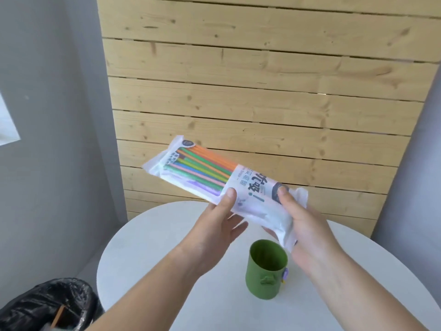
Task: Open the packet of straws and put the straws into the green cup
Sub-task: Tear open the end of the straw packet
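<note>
**Task stage: packet not yet opened.** The packet of straws is held in the air over the far part of the round white table, slanting from far left down to near right. No tear or open seam can be seen; the far-left end looks sealed, while the near-right end is crumpled inside the grip and its seal cannot be judged.

The left hand pinches the packet at its printed label, thumb on top and fingers underneath. The right hand is closed around the near-right end, thumb pressed on the upper face.

**Containers.**
- Packet: the coloured straws (orange, green, yellow, blue and purple) lie side by side behind its clear window.
- The green cup stands upright on the table, near and below the right hand, apart from the packet. No straw shows in its visible interior.
- A bin with a black liner stands on the floor at near left; what it holds cannot be made out.

**Remaining, by judgement:** opening the packet, drawing the straws out, and standing them in the cup. Neither step appears to be done yet.
</note>
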`<state>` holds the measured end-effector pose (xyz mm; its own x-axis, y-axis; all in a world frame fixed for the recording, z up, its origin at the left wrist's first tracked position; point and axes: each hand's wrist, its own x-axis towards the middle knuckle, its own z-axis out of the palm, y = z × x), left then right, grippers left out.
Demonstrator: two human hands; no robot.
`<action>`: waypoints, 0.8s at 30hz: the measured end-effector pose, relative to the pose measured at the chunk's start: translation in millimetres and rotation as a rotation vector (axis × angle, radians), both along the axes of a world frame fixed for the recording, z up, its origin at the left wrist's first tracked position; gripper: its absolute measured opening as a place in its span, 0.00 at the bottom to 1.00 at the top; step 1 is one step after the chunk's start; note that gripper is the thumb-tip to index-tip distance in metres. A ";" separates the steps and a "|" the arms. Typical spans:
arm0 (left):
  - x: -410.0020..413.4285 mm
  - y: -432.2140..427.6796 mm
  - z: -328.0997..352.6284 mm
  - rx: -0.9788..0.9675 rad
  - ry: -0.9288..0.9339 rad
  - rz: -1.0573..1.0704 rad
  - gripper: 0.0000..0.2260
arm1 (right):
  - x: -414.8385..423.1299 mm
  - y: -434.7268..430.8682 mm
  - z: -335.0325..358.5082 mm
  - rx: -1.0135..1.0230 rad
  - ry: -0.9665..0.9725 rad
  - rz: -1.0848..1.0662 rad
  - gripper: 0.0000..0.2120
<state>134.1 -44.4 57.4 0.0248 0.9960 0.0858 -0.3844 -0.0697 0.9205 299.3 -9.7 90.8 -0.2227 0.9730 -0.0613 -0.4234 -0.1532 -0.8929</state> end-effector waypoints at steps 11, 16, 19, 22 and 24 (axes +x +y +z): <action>-7.5 -3.9 12.0 0.093 -0.370 0.232 0.17 | -24.6 -17.1 -15.6 -0.082 -0.067 0.177 0.17; -11.3 -2.5 3.8 0.013 -0.385 0.235 0.19 | -16.4 -9.3 -19.7 -0.034 -0.140 0.127 0.11; -14.6 -5.4 -3.3 -0.186 -0.248 0.224 0.22 | -14.6 -6.2 -21.1 -0.023 -0.166 0.071 0.07; -21.0 -10.6 -11.7 -0.405 -0.109 0.318 0.26 | -15.9 -4.9 -23.6 0.019 -0.230 0.011 0.06; -21.6 -13.8 -11.0 -0.530 -0.020 0.469 0.38 | -19.4 -5.8 -26.2 0.066 -0.317 -0.025 0.06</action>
<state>112.5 -58.2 46.4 -0.4135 0.8090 -0.4177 -0.4406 0.2237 0.8694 279.9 -15.4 64.6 -0.1785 0.9821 -0.0601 -0.1259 -0.0833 -0.9885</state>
